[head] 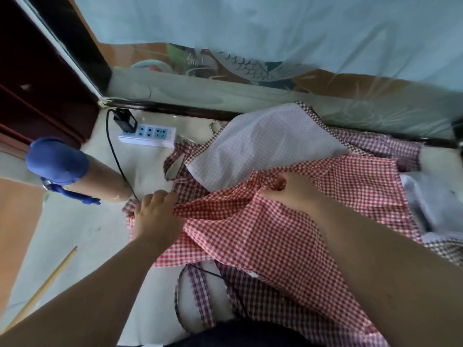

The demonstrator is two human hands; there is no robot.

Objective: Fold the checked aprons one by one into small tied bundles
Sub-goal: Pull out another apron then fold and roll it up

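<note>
A red-and-white checked apron (263, 236) lies spread and rumpled on the pale table, on top of other aprons. My left hand (155, 214) grips its left edge, fingers curled into the cloth. My right hand (293, 190) pinches a bunched fold near the apron's upper middle. A pale checked apron (265, 144) with a dark checked border lies turned back behind my hands. A purple checked apron (383, 146) shows at the right, and another purple checked one with its straps (200, 291) sticks out below the red one.
A white power strip (147, 135) with a black plug and cable (115, 156) sits at the back left. A tan bottle with a blue cap (75, 174) lies left of my left hand. A yellow pencil (42, 286) lies near the left edge. A plastic-covered wall stands behind.
</note>
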